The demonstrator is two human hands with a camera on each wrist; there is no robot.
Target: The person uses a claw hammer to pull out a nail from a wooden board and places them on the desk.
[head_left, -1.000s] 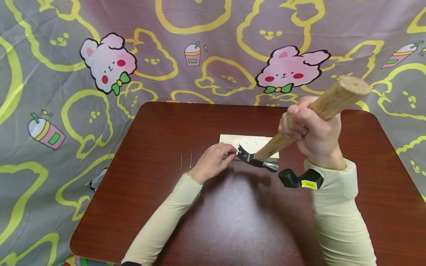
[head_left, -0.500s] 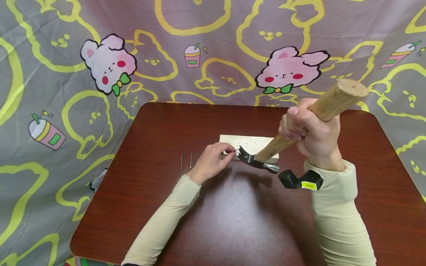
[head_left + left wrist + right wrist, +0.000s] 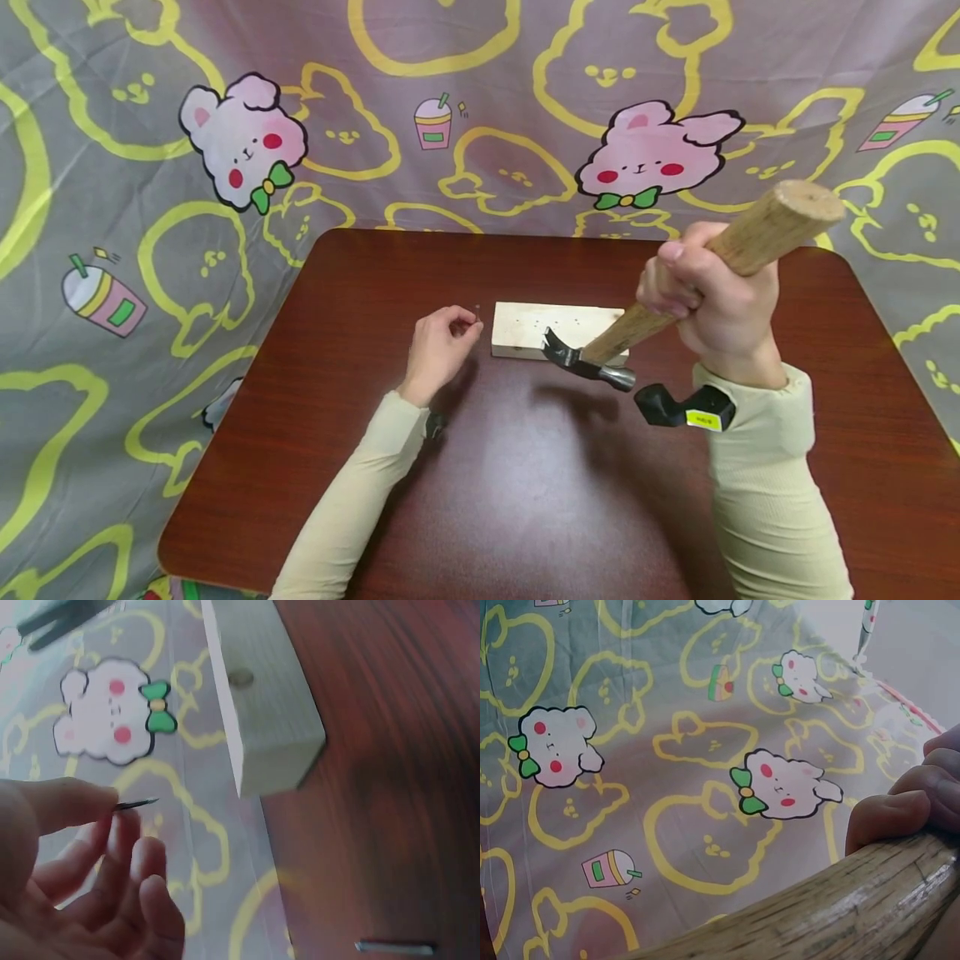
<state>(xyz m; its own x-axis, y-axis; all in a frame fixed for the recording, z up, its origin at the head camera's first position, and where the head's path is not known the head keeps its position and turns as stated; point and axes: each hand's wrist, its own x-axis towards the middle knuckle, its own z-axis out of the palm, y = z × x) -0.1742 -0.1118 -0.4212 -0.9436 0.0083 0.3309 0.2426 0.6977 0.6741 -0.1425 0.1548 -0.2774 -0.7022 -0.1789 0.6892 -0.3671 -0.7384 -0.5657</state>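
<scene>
My right hand [image 3: 708,304] grips the wooden handle of a claw hammer [image 3: 624,333], the handle slanting up to the right. The hammer's dark head hangs low, overlapping the front of a pale wooden block [image 3: 517,331] in the head view. Left of that block, my left hand [image 3: 441,350] pinches a nail [image 3: 137,803] between thumb and fingertip, its point sticking out. The other fingers of that hand are loosely bent. In the right wrist view, only the hammer handle [image 3: 840,900] and some curled fingers [image 3: 889,817] show.
Several small dark holes or marks dot the top of the block. Another nail [image 3: 395,947] lies on the brown table [image 3: 360,283]. A patterned cloth [image 3: 495,108] hangs behind and along the sides. A black wrist device [image 3: 686,408] sits by my right cuff.
My left hand has left the hammer's claw and moved left, off the block, carrying a nail. The right hand and hammer have shifted slightly right. The left hand covers where two nails lay.
</scene>
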